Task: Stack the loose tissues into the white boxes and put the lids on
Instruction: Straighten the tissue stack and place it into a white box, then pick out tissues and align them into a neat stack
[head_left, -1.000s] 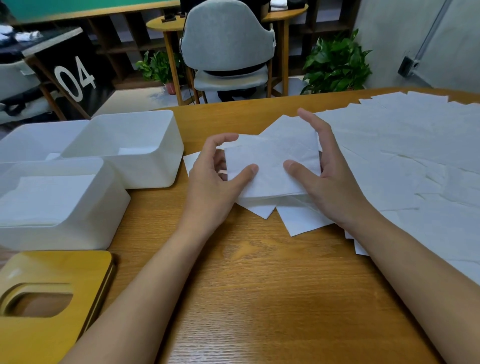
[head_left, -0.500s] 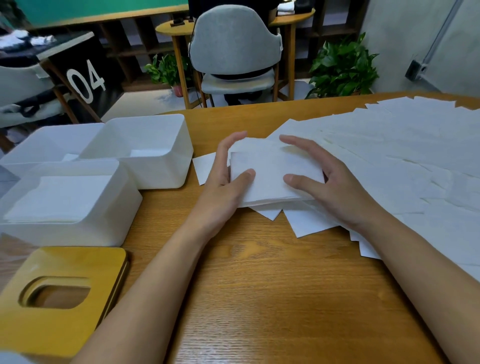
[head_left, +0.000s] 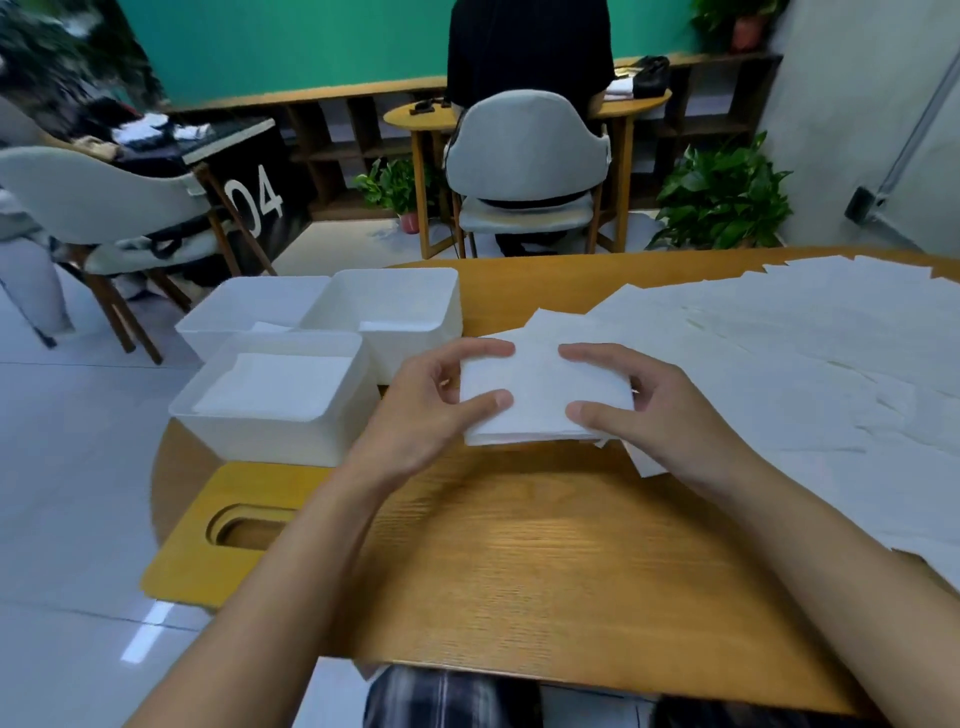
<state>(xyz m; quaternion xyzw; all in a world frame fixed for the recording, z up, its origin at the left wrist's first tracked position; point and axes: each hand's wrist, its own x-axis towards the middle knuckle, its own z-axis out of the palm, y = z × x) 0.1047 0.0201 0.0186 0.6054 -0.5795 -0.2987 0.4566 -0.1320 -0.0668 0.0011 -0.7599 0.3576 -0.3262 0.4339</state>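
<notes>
Stack (head_left: 545, 402): squared tissues, just right of the near box (head_left: 270, 441), long axis left to right. Your left hand (head_left: 431, 415) and right hand (head_left: 662, 415) each pinch one end. Box lies leftward, nearer your left hand.

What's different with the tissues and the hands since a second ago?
The fanned sheets under the hands have been squared into a neat tissue stack. The left hand and right hand have closed in and now grip its two ends, thumbs on top. Unchanged: the three white boxes, the yellow lid at the near left of the table, and the loose tissues spread to the right.
</notes>
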